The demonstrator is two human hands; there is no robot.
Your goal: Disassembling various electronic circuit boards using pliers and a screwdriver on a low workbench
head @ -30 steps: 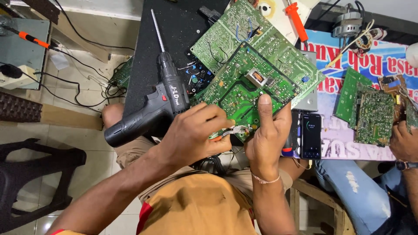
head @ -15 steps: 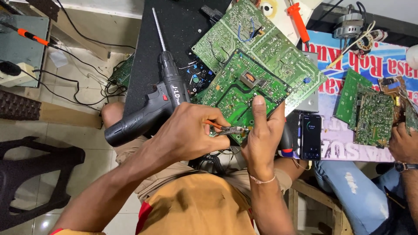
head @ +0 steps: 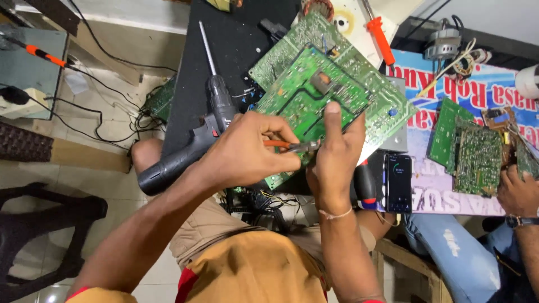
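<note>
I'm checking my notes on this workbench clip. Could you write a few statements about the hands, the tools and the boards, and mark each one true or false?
1. The left hand grips an orange-handled hand tool at the board's edge. True.
2. The right hand lies flat on the black bench, clear of any board. False: it holds the green circuit board, one finger stretched up across it.
3. A black cordless screwdriver lies left of that board. True.
4. The phone lies on top of the board. False: it lies to the right of it, beside the right hand.
5. Another person's hand shows at the right edge. True.
</note>
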